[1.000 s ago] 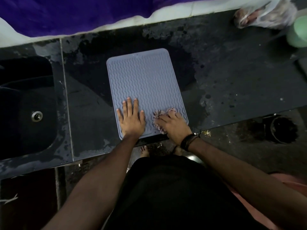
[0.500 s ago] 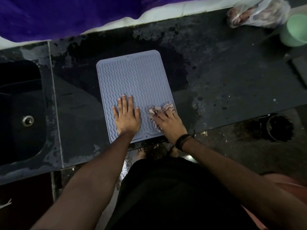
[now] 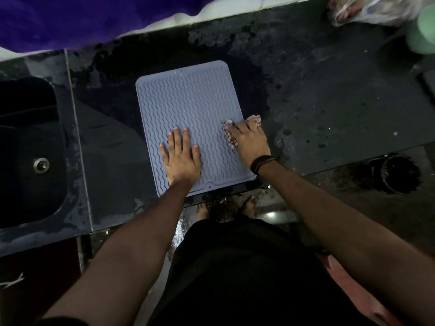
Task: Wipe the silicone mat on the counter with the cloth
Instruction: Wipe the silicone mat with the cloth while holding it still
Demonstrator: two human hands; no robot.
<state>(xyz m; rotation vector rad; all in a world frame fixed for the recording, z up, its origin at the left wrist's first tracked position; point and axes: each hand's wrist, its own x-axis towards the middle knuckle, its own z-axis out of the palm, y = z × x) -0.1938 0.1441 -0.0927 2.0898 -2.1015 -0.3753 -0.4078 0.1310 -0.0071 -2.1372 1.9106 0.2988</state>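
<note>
Near counter [image 3: 329,109] front edge, left hand [image 3: 181,158] flat, fingers spread, pressing silicone mat [image 3: 188,102]; right hand [image 3: 250,142] grips cloth [image 3: 254,120] at mat's right edge; bare mat beyond; sink [image 3: 28,149] left.

Both forearms are bare to beyond the elbow – no sleeves in view. A dark band [image 3: 261,163] of several thin strands circles the right wrist. Black clothing [image 3: 235,274] covers the torso and lap – the feet [image 3: 250,205] are bare

Most of the cloth [image 3: 231,137] under the right hand [image 3: 250,142]; blurred green cup [image 3: 422,31] cut by the frame edge.
</note>
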